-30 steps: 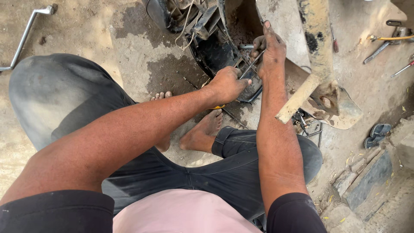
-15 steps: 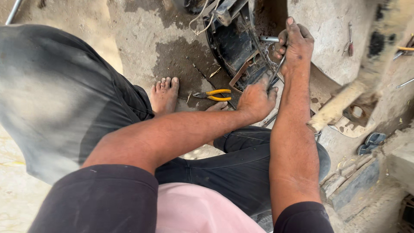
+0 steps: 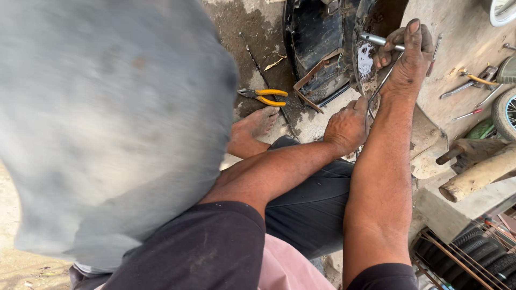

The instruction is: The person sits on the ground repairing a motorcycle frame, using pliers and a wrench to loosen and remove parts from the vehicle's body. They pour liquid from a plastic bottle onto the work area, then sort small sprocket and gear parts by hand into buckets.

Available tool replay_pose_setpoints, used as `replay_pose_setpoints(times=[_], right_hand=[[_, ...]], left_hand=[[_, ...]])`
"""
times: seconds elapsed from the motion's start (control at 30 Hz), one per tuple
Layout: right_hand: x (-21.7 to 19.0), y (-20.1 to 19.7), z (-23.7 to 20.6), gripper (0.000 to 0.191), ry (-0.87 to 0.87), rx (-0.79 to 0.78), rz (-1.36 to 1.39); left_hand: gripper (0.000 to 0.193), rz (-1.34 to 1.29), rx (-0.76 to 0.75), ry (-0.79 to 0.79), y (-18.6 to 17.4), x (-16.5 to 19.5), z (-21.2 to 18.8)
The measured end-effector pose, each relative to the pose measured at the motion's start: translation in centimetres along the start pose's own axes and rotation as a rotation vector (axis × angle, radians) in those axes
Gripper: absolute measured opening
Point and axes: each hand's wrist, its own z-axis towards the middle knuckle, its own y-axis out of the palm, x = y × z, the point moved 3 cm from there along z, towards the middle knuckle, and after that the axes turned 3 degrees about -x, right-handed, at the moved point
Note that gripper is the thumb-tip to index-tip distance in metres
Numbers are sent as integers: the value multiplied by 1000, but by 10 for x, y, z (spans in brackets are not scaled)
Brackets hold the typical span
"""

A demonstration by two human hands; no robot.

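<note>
I sit on a stained concrete floor. My right hand (image 3: 408,53) reaches far forward and grips a short shiny metal rod (image 3: 376,39) against a dark curved metal body part (image 3: 317,48). A thin metal rod (image 3: 381,86) runs down from there to my left hand (image 3: 348,126), which is closed around its lower end. My bare foot (image 3: 252,126) rests just left of that hand. A large grey blurred shape, my raised knee (image 3: 107,123), fills the left half of the view.
Yellow-handled pliers (image 3: 266,96) lie on the floor by my foot. Several hand tools (image 3: 473,80) lie on the concrete at the right, beside a wheel (image 3: 505,113). A rusty pipe-like part (image 3: 478,172) and tyres (image 3: 478,258) sit at the lower right.
The view has swung left and closer, so my knee now covers the left side. Both hands stay on the rod and the dark metal part, with the left hand slightly lower.
</note>
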Motion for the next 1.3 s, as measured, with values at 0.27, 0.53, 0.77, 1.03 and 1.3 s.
replay_pose_setpoints(times=[0.27,0.53,0.77,1.03,1.3], right_hand=[[6,4,5,41,-24,-45,-52],[0,20,3,38,-13,48,-64],[5,23,3,31,-33,252,-58],[-2,40,3,28,-25,310,-44],[-16,46,-9,26,-11,175,-107]], left_hand=[[54,-56,-156,-170,-12,4,6],[33,96,-359,-240,-57,30,1],[31,530,-678,-47,-89,50,30],[32,523,-695,-58,-120,40,49],[30,371,-278,26,-123,50,1]])
